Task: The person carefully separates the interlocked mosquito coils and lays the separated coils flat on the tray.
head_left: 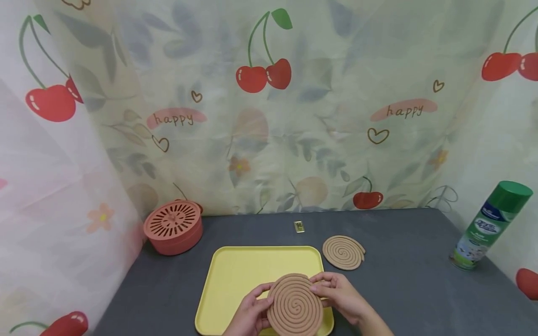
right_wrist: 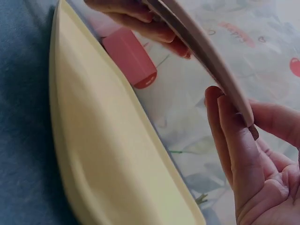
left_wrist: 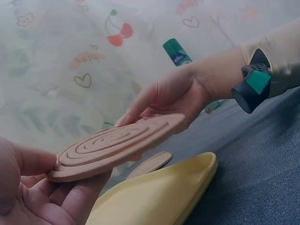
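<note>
On grey table (head_left: 420,289), cherry-print curtain (head_left: 269,116) behind.

Cherry-print curtain (head_left: 269,116) draped from nine to three o'clock, dark grey table (head_left: 412,280) at six, soft even light

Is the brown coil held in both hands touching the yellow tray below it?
Apart. The left wrist view shows the coil lifted in the left hand and right hand, with a clear gap above the yellow tray.
</note>
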### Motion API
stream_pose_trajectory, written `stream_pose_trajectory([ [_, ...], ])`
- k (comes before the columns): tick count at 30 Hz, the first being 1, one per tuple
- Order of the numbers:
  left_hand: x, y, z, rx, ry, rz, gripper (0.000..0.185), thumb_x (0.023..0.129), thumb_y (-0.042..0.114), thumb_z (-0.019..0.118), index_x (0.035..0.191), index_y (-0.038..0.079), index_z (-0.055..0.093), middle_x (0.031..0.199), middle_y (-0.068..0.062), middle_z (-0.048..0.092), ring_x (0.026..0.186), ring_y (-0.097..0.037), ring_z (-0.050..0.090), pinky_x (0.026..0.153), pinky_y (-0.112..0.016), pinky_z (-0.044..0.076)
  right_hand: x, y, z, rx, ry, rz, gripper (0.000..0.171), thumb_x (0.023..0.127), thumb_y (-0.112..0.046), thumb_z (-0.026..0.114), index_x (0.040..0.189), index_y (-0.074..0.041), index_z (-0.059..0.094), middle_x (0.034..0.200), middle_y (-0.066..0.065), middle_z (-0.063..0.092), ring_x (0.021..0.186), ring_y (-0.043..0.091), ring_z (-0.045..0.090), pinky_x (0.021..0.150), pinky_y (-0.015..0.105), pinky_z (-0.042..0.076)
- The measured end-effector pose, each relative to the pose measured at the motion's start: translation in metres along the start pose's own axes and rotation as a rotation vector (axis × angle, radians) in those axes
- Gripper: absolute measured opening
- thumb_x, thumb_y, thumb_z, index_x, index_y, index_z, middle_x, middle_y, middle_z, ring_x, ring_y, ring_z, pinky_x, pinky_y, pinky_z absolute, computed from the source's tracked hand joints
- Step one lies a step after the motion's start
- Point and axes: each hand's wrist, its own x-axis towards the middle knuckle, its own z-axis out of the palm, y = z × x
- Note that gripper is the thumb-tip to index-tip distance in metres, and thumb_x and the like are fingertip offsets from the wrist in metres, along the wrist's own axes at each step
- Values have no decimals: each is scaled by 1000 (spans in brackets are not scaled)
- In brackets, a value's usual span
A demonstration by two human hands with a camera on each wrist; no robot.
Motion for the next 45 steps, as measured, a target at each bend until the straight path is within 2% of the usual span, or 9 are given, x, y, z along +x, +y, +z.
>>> stream_pose_trajectory([
  [5, 0, 0, 0, 1, 5, -3, 51, 97, 21, 48, 138, -5, 32, 108, -12, 66, 89, -13, 66, 71, -25, 56, -3, 4, -1, -21, 24, 37, 10, 90, -15, 59, 96, -7, 59, 84, -7, 66, 75, 2, 62, 66, 22, 55],
  [11, 0, -1, -1, 7, 26, -2, 50, 97, 20, 48, 137, -5, 32, 108, -13, 66, 90, -15, 67, 72, -27, 57, -6, 7, -2, -18, 48, 21, 11, 89, -15, 61, 96, -7, 60, 86, -5, 65, 80, 3, 63, 69, 23, 56],
  [21, 1, -1, -3, 5, 12, 2, 51, 97, 21, 47, 138, -5, 31, 106, -12, 66, 90, -15, 67, 71, -27, 57, -5, 6, -4, -14, 44, 16, 11, 89, -15, 61, 97, -8, 62, 87, -6, 67, 82, 3, 64, 71, 22, 56],
  [36, 0, -3, -4, -27, 0, 26, 48, 98, 17, 45, 137, -7, 31, 109, -17, 66, 90, -15, 68, 71, -26, 57, -7, 3, 0, -49, 109, 34, 16, 87, -16, 64, 99, -5, 63, 87, -4, 67, 82, 5, 65, 71, 25, 56],
  [39, 0, -3, -3, -29, 4, 28, 46, 98, 17, 44, 136, -7, 32, 108, -16, 67, 90, -15, 68, 71, -26, 57, -8, 1, 1, -69, 124, 17, 17, 87, -16, 65, 99, -5, 63, 87, -4, 68, 82, 6, 65, 72, 26, 56],
  [45, 0, -5, -3, -29, -6, 34, 42, 98, 16, 42, 134, -6, 34, 95, -5, 69, 86, -11, 67, 68, -24, 55, -9, 1, 3, -108, 147, -31, 12, 87, -13, 63, 97, -5, 63, 86, -7, 67, 81, 4, 64, 72, 24, 55],
])
